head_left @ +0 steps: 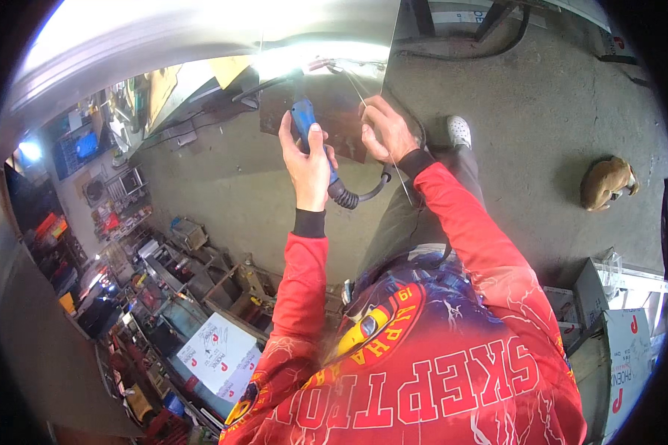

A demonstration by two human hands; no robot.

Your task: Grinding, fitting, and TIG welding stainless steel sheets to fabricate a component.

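My left hand (308,167) is wrapped around the blue handle of a welding torch (303,117), its head pointing up at a shiny metal sheet (326,30). From the handle's lower end, a ribbed black cable (373,193) curves off to the right. My right hand (388,137) is closed, pinching a thin filler rod (406,191). The rod's upper end reaches toward the sheet's bright lower edge, and its other end sticks out below my wrist. Glare blurs the torch tip and the spot beside it. A dull metal plate (271,111) hangs behind the torch.
A brown crumpled item (607,184) lies on the concrete floor (542,111) at the right, and a dark cable (471,54) crosses the far floor. Tools and metal parts crowd the left, around a white printed sheet (219,356). Film-covered panels (625,363) stand at lower right.
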